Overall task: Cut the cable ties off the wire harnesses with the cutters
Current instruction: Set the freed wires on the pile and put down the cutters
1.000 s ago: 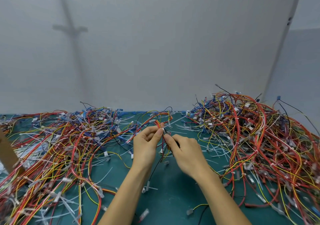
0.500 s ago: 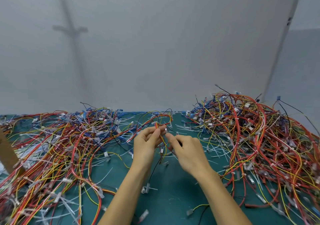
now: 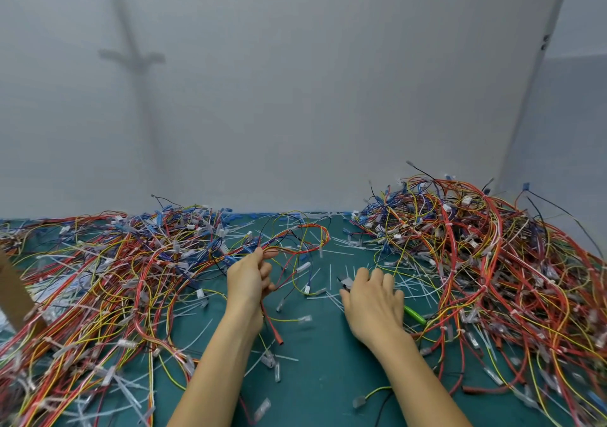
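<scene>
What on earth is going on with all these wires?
A person is working at a green table, between a left heap and a right heap of tangled coloured wiring. The left hand grips one wire harness, lifted off the table. The right hand lies over the green-handled cutters on the table; whether it has gripped them I cannot tell. Loose white cable ties lie scattered around the hands.

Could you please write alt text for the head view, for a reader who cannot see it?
The left hand grips a wire harness above a teal table while the right hand covers green-handled cutters. Tangled harness piles lie on both sides.
</scene>
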